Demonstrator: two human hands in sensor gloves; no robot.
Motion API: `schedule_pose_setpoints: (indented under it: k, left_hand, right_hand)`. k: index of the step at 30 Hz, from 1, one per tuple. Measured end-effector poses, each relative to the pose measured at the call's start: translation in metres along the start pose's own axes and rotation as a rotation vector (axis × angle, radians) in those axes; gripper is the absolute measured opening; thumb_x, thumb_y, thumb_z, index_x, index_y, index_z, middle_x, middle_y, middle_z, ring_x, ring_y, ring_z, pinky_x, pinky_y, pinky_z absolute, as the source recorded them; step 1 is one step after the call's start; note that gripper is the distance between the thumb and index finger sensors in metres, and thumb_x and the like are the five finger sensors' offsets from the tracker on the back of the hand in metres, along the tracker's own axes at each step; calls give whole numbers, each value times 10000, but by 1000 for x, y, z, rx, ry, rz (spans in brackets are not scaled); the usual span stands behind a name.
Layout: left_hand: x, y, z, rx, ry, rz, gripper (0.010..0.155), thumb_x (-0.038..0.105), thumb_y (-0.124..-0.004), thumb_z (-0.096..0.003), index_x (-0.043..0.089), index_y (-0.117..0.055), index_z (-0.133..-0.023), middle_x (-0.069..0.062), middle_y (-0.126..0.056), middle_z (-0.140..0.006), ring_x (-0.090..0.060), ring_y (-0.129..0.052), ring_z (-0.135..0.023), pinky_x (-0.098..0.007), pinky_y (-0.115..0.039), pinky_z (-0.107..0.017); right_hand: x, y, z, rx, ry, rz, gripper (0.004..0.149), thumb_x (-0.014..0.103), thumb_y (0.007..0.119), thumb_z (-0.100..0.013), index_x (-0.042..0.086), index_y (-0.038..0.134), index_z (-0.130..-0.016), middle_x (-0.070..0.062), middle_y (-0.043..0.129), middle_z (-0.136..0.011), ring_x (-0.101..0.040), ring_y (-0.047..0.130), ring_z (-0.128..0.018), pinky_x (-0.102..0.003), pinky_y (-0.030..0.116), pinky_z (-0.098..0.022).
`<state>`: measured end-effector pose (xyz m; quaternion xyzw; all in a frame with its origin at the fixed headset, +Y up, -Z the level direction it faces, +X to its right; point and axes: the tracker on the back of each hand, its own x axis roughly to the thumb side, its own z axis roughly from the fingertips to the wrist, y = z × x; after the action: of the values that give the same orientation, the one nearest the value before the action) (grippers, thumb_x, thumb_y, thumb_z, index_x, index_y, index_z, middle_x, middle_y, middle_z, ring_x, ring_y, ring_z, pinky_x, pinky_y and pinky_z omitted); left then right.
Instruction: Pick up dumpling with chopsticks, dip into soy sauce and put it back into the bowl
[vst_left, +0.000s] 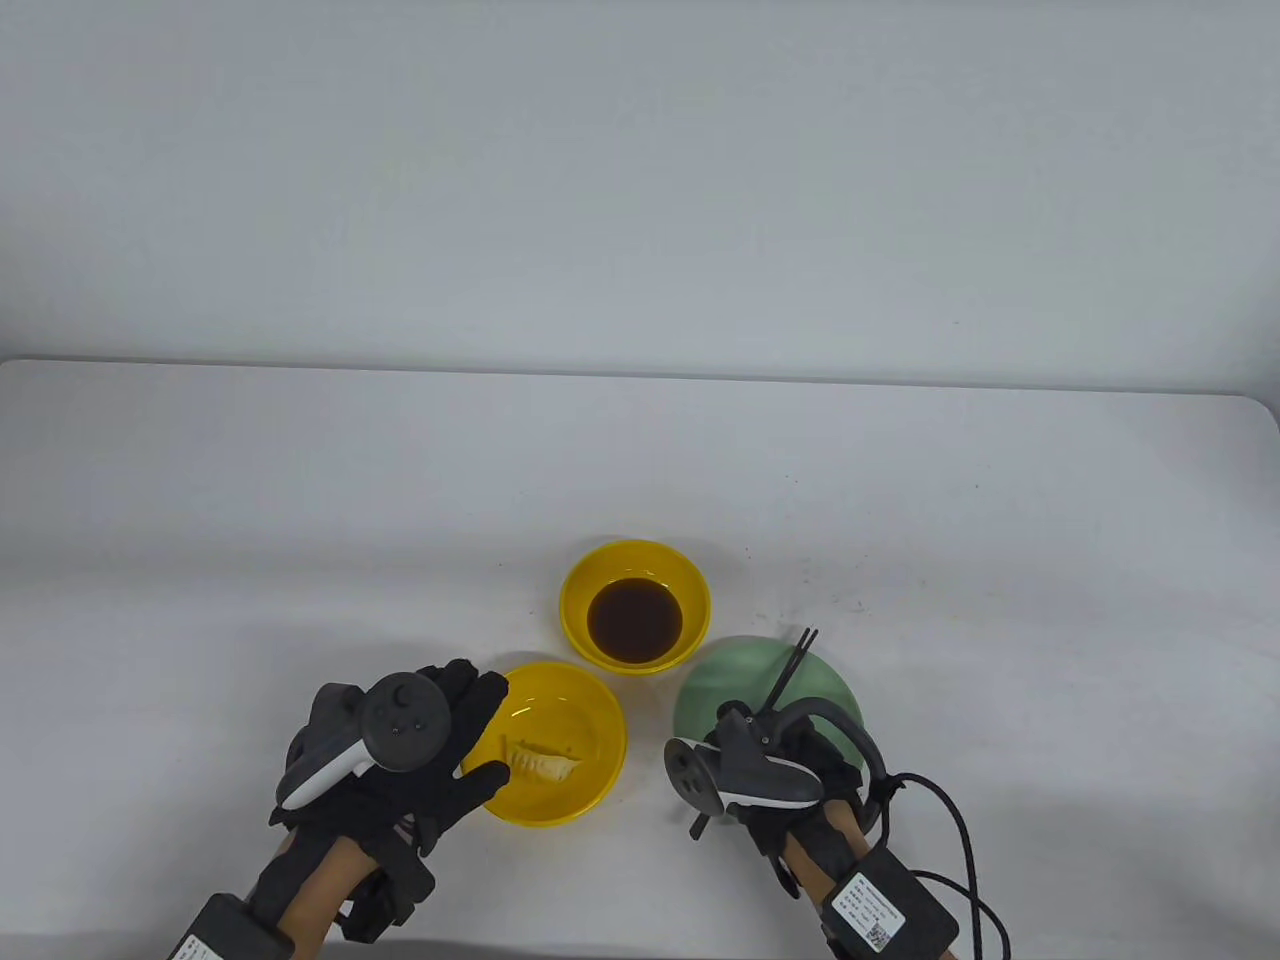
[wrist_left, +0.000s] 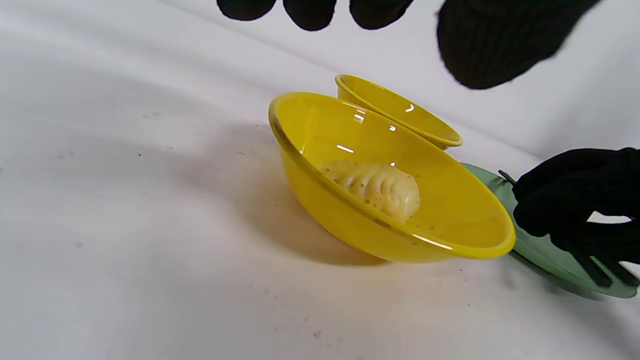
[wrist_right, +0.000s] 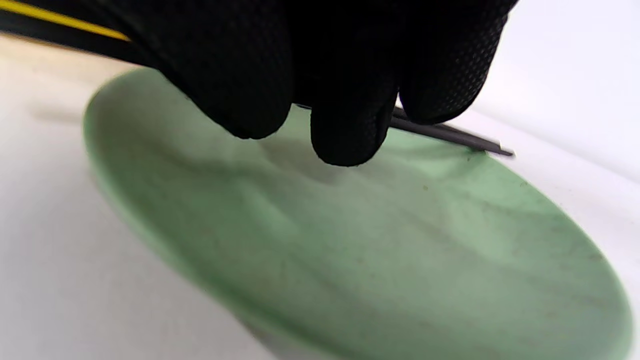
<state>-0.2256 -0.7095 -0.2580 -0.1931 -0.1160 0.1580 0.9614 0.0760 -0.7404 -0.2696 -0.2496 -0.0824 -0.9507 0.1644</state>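
Two yellow bowls sit on the white worktop (vst_left: 300, 480): the nearer bowl (vst_left: 585, 790) holds the dumpling (vst_left: 540, 762), and the farther one, the sauce bowl (vst_left: 580, 595), holds dark soy sauce (vst_left: 635, 616). The left hand (vst_left: 440, 760) has its fingers (wrist_left: 310, 12) spread and relaxed beside the nearer bowl's left rim, holding nothing. The right hand (vst_left: 790, 770) is over the green plate (vst_left: 715, 690), its fingers (wrist_right: 350, 130) curled down on the black chopsticks (vst_left: 792, 668), whose tips point away across the plate's far rim.
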Motion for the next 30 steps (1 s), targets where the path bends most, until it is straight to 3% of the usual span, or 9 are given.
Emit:
schedule_pose_setpoints:
  k: [6,10,15,19,24,30]
  left_hand:
    - [-1,0,0,-1,3,4,823,632,-701,-439,460,-282,-1127,79,-242,-1235,-341,-278,-1204,-613,-249,-845]
    - [-1,0,0,-2,3,4,822,632,-703,-438,460,-289,-1127,71,-249,-1236,-344,-293,-1202,-614,-262,-844]
    - [-1,1,0,-5,6,6,820,631,-702,-439,457,-294,-1128,64,-254,-1237,-346,-300,-1202,-616,-268,-844]
    - [-1,1,0,-8,8,6,819,630,-704,-438,456,-298,-1128,61,-261,-1237,-349,-310,-1201,-618,-274,-842]
    - [-1,1,0,-9,7,8,819,631,-703,-438,456,-299,-1129,71,-263,-1236,-346,-315,-1202,-617,-278,-843]
    - [-2,2,0,-5,5,13,819,631,-702,-438,456,-297,-1128,70,-259,-1237,-348,-322,-1201,-618,-280,-843]
  right_hand:
    - [-17,-36,29,-278,-25,-174,435,217,922,-421,194,803,-839,-153,753,-894,-228,1003,-591,-479,828,-541]
    - [-30,-57,50,-501,-59,-262,425,251,939,-420,229,821,-827,-122,850,-805,-181,1053,-453,-448,892,-458]
    - [-54,-64,67,-730,-130,-619,423,309,924,-434,203,823,-831,-137,915,-725,-138,1086,-359,-420,942,-384]
    - [-68,-59,71,-833,-153,-889,407,352,894,-452,173,837,-813,-166,932,-687,-132,1107,-317,-414,970,-351]
    - [-75,-48,64,-829,-211,-1242,392,335,870,-470,150,841,-814,-208,935,-678,-157,1118,-319,-430,972,-351]
    - [-54,-27,39,-655,-228,-1489,402,323,864,-473,135,824,-826,-233,898,-718,-192,1122,-372,-449,964,-386]
